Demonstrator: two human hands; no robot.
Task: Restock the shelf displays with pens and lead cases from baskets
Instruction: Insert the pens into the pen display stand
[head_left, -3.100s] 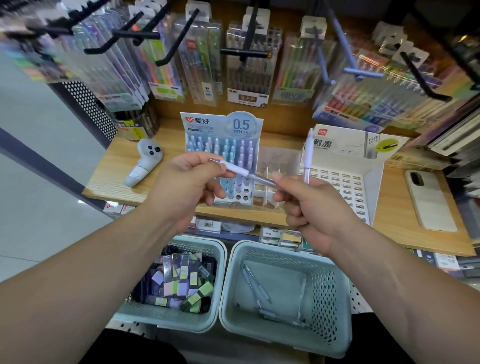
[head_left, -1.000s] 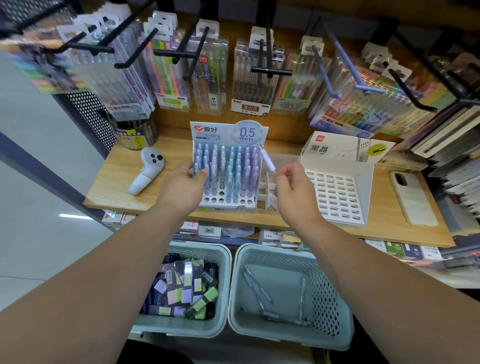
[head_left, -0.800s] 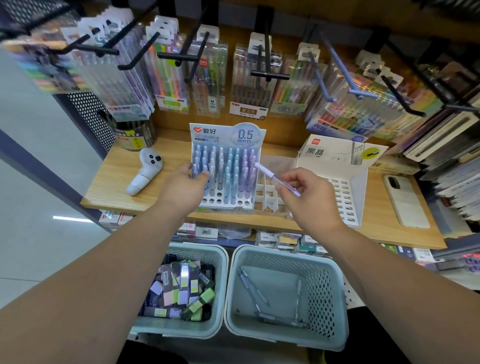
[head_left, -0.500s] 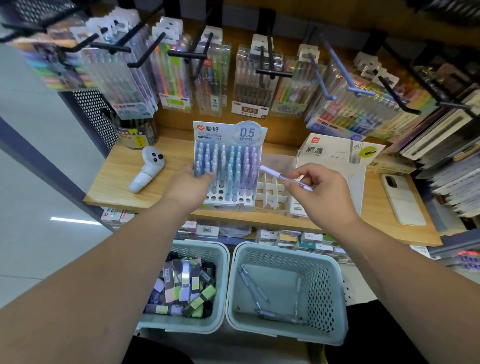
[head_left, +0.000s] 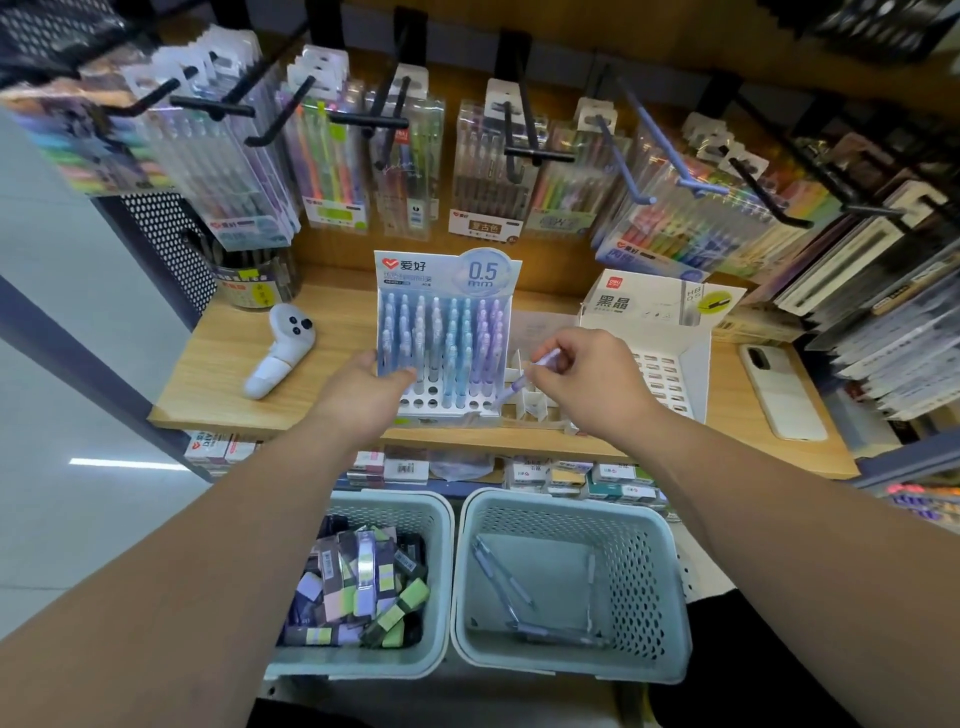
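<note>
A blue-and-white 0.5 mm pen display (head_left: 445, 270) stands on the wooden shelf (head_left: 218, 374), its holes mostly filled with blue and purple pens. My left hand (head_left: 358, 397) grips the display's front left corner, thumb across its front. My right hand (head_left: 589, 387) pinches a purple pen (head_left: 522, 379), tilted with its lower end at the display's front right corner. Below, the left basket (head_left: 441, 577) holds several lead cases (head_left: 358, 582). The right basket (head_left: 670, 597) holds a few loose pens (head_left: 504, 582).
A white lead-case display (head_left: 649, 306) stands right of my right hand, with a white divider rack (head_left: 537, 408) between the two displays. A phone (head_left: 779, 395) lies at the shelf's right, a white controller (head_left: 280, 353) at its left. Pen packs hang on hooks above.
My right hand has turned the purple pen from lying level to pointing down-left and lowered it to the display's front right corner. My left hand has stayed on the display.
</note>
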